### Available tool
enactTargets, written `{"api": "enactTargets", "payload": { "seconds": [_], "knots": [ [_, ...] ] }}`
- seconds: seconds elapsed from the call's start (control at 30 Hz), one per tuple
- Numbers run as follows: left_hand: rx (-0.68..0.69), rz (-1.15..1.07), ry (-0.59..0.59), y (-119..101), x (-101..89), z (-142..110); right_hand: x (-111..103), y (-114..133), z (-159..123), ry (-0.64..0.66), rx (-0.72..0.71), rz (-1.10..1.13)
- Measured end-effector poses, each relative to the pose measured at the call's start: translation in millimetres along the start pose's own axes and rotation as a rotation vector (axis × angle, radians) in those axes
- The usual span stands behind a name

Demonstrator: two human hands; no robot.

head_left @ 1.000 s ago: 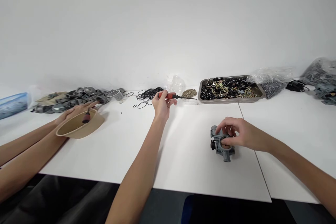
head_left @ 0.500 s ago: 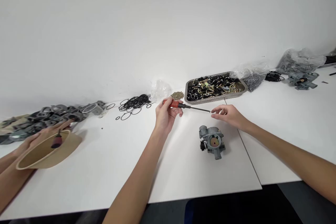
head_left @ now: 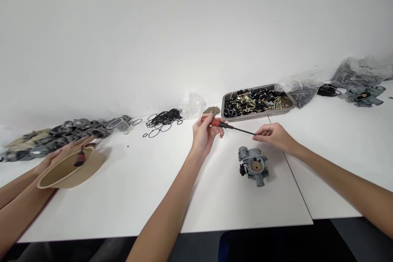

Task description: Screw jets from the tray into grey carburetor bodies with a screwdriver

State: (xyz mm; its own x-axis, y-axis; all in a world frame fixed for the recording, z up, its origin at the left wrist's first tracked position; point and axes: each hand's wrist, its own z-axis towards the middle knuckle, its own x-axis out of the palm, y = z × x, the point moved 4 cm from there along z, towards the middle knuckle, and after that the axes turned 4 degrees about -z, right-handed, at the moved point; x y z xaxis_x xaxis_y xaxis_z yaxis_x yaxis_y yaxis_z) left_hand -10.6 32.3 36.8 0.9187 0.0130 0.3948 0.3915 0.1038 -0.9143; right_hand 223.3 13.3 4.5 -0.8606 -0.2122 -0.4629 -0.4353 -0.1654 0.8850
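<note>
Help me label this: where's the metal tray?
In the head view, the metal tray sits right of centre, beyond the right hand, between the brass-coloured pile and a clear plastic bag.

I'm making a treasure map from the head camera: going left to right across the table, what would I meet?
Beige tub with an oval rim → heap of thin black rings → left grip on a red-and-black screwdriver → grey metal part with a copper-coloured disc → small black tangled bundle → another grey metal part.
</note>
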Motion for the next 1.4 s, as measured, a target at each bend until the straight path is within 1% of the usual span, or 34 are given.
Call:
{"api": "enactTargets", "payload": {
  "seconds": [0.23, 0.47, 0.73, 0.87, 1.03, 1.17, 1.4],
  "knots": [
    [0.001, 0.025, 0.028, 2, 1.0, -2, -3, 0, 1, -0.010, -0.013, -0.043],
    [0.044, 0.036, 0.044, -1, 5.0, -3, -5, 1, 1, -0.046, -0.064, -0.108],
    [0.027, 0.044, 0.052, 1, 8.0, -5, -3, 1, -1, -0.037, -0.081, -0.134],
    [0.040, 0.036, 0.042, 1, 8.6, -5, -3, 2, -1, -0.030, -0.097, -0.164],
    [0.035, 0.014, 0.059, 0, 9.4, -5, -3, 3, -1, -0.025, -0.148, -0.196],
    [0.031, 0.047, 0.075, -1, 12.5, -9, -4, 4, 0, -0.034, -0.190, -0.273],
    [0.119, 0.104, 0.096, -11, 21.3, -18, -6, 12, -3, -0.065, -0.256, -0.500]
  ]
}}
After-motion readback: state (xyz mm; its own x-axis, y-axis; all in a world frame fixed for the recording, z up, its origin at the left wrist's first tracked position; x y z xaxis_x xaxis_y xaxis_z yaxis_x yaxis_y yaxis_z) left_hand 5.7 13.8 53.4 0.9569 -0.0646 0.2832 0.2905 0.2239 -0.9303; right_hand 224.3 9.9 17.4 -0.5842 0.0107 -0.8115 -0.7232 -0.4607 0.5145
